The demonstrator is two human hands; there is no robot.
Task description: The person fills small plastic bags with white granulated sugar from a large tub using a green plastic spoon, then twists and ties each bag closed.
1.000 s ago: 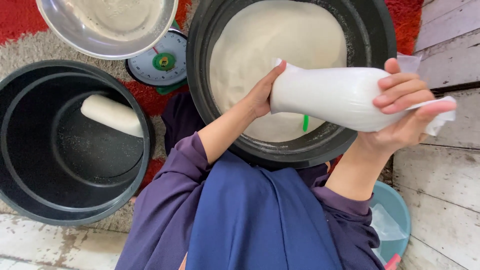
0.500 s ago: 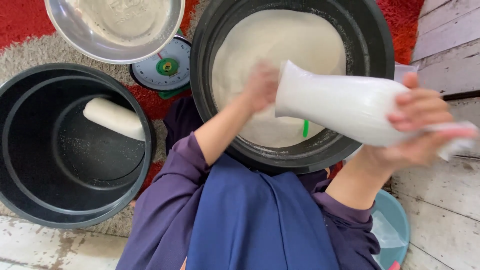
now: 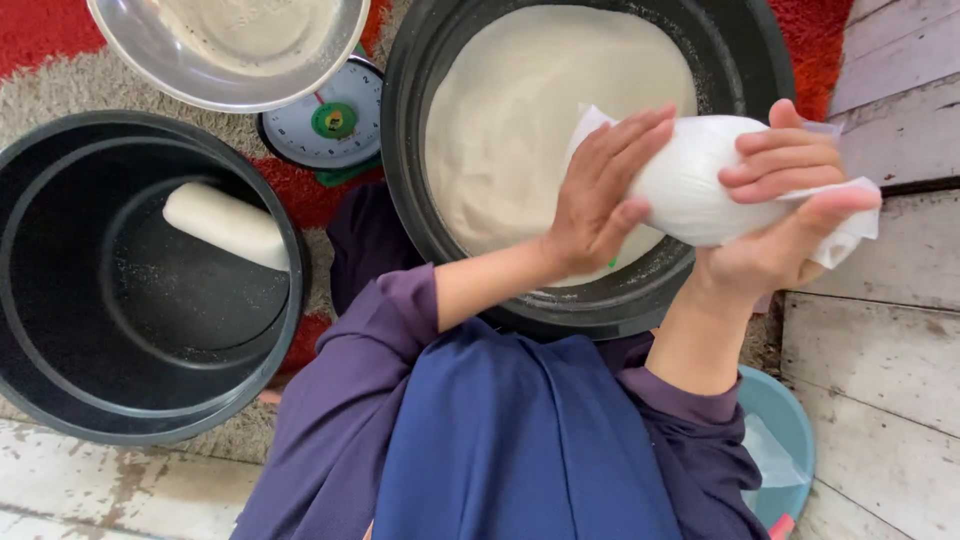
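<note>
Filled white bag (image 3: pixel 690 180) now shorter, rounder vs half sec ago, when it was long, sausage-shaped. Held over near rim of big black tub (image 3: pixel 590 300), above white powder (image 3: pixel 520 110). Your left hand (image 3: pixel 600 195) has moved onto bag's end, fingers spread, pressing flat, not closed. Your right hand (image 3: pixel 790 215) grips neck end, plastic bunched. Looks like contents being packed tight. Left of tub: scale (image 3: pixel 325 125), steel bowl (image 3: pixel 200 75), second black tub (image 3: pixel 60 300) w/ one finished roll (image 3: pixel 225 225).

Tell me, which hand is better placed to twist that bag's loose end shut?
Probably the right hand: its fingers wrap the bag by the loose end. The left hand lies flat on the bag's other end, over the tub.
</note>
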